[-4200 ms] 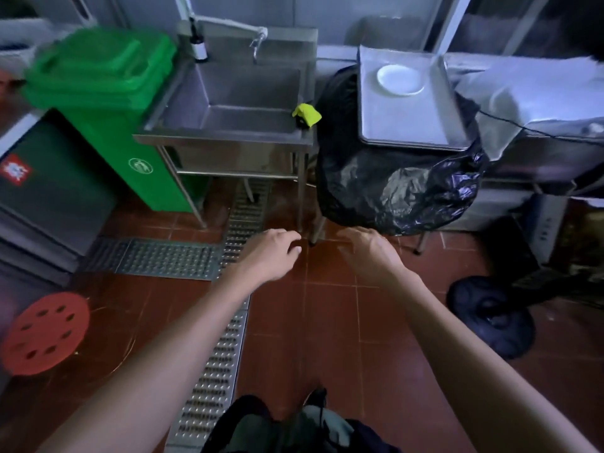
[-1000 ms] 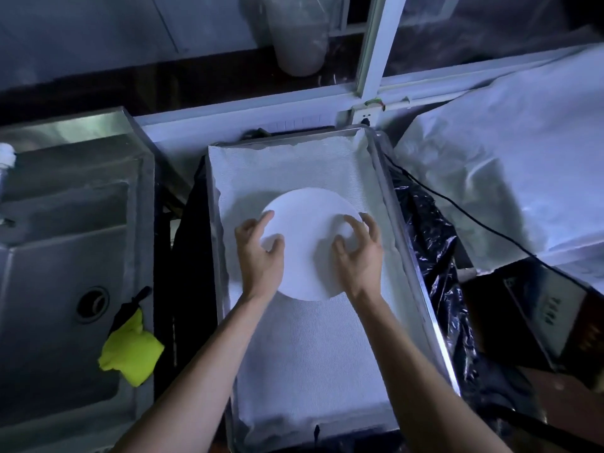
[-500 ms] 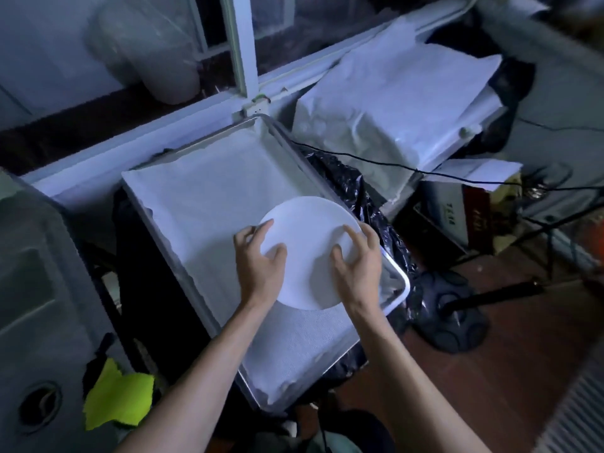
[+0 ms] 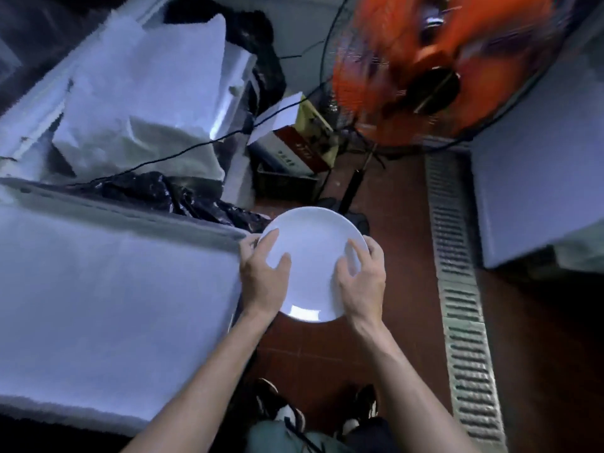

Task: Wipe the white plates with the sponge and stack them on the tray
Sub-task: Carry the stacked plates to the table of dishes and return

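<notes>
From the head camera, the white plate (image 4: 313, 256) is off the tray (image 4: 108, 289) now: half a second ago it lay on the tray's white lining, and here it hangs in the air over the red tiled floor (image 4: 402, 289), just past the tray's right edge. The view has swung right too, so the sink and yellow sponge have dropped out of sight, and a blurred orange fan (image 4: 434, 70) fills the top right. Both hands carry the plate. The left hand (image 4: 263, 282) grips its left rim, thumb lying on the upper face and fingers curled under the edge. The right hand (image 4: 361, 281) grips the right rim the same way, thumb on top, fingers wrapped round the edge. The plate sits face up, roughly level. A metal floor drain (image 4: 457, 289) runs down the right, and the person's shoes (image 4: 284, 410) show below.
</notes>
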Demonstrator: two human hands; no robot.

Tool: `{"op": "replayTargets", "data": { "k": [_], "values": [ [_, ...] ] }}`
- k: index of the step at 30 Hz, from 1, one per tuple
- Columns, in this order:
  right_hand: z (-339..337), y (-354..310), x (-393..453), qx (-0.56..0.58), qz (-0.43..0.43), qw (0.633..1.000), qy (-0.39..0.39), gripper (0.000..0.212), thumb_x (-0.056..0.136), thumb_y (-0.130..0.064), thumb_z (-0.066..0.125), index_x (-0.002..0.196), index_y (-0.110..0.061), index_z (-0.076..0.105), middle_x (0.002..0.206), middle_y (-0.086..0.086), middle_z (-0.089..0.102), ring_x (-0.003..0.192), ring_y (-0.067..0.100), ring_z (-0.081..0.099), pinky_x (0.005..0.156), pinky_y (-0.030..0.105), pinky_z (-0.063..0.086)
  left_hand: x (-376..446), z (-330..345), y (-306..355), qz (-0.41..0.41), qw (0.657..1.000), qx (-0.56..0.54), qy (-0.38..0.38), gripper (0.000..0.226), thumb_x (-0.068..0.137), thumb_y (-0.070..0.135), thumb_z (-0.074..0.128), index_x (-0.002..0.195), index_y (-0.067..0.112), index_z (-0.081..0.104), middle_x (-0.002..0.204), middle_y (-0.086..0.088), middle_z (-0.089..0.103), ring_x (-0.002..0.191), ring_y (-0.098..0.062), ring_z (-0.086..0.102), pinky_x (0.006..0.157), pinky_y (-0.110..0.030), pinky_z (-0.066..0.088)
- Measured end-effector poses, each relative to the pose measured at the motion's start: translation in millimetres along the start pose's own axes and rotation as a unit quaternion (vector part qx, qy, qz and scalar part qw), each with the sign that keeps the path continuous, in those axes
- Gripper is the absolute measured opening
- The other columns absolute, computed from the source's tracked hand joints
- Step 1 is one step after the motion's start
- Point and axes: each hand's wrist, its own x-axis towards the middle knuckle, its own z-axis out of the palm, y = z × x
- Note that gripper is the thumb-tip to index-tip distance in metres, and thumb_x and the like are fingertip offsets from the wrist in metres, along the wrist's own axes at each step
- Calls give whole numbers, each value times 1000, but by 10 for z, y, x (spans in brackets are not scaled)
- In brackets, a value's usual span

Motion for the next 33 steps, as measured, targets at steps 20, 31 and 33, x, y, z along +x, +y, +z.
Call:
{"op": "replayTargets", "data": {
  "k": [20,31,33],
  "values": [
    [-3959,2603,-596,-15,190,938,289,37,87,-5,69,124,-5,67,142,14,50,131,28,50,107,32,43,-2724,3455,2014,149,948,0,-282,45,83,8,73,124,27,70,120,0,48,109,-16,54,100,-38,47],
    [-5571,3616,-1000,-34,290,864,411,38,90,-11,62,127,-16,66,148,6,45,133,20,45,105,27,38,-4010,5074,2747,222,871,0,-439,45,87,21,69,129,37,64,121,9,43,102,1,46,88,-22,40],
    [-5814,3824,-1003,-36,312,847,430,37,90,-12,60,127,-18,66,148,3,44,133,19,44,102,24,36,-4191,5415,2872,230,854,0,-467,46,88,19,68,131,34,63,120,8,42,97,9,45,83,-9,37]
  ]
}}
